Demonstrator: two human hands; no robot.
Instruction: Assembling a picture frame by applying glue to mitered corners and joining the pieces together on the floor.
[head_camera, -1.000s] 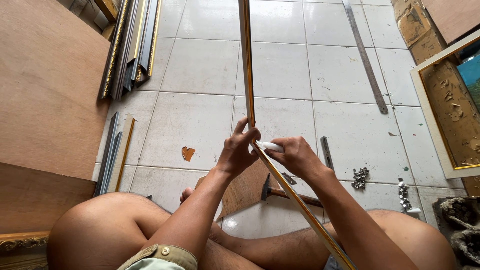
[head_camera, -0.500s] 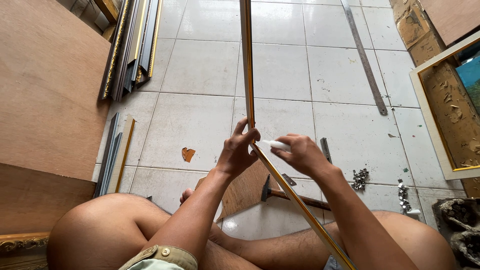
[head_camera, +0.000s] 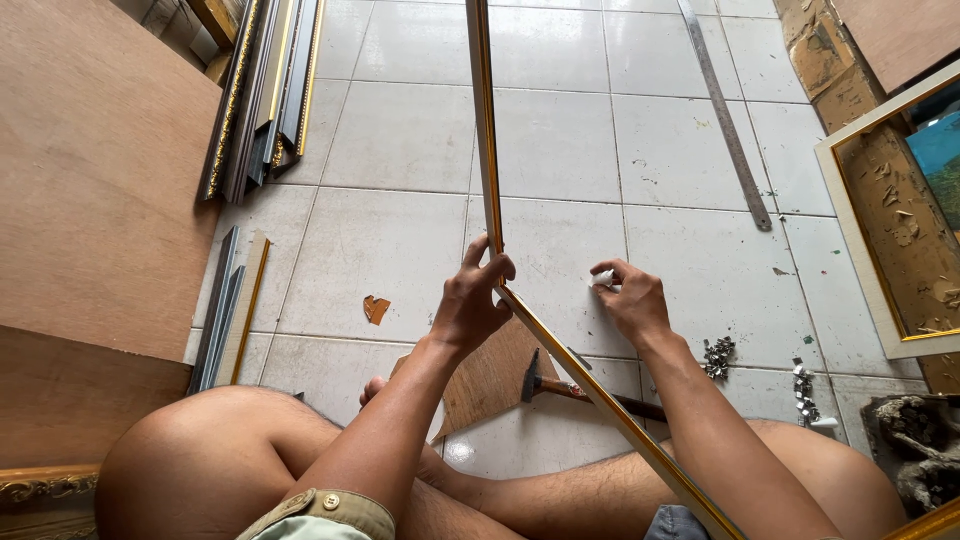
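Head view: left hand closed on corner of gold-edged frame moulding at frame centre, fingers wrapped around joint. One strip is run up to top edge, other down to lower right. Right hand held just right of joint, apart from it, fingers pinched on small white piece. Hammer is laid on tiled floor below hands. Metal ruler seen upper right; moulding offcuts stacked upper left.

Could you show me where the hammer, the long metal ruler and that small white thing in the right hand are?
hammer (head_camera: 532, 378), head view, on its dark head.
long metal ruler (head_camera: 727, 120), head view, mid-blade.
small white thing (head_camera: 601, 279), head view, on the end showing past the right hand (head_camera: 632, 303) fingers.
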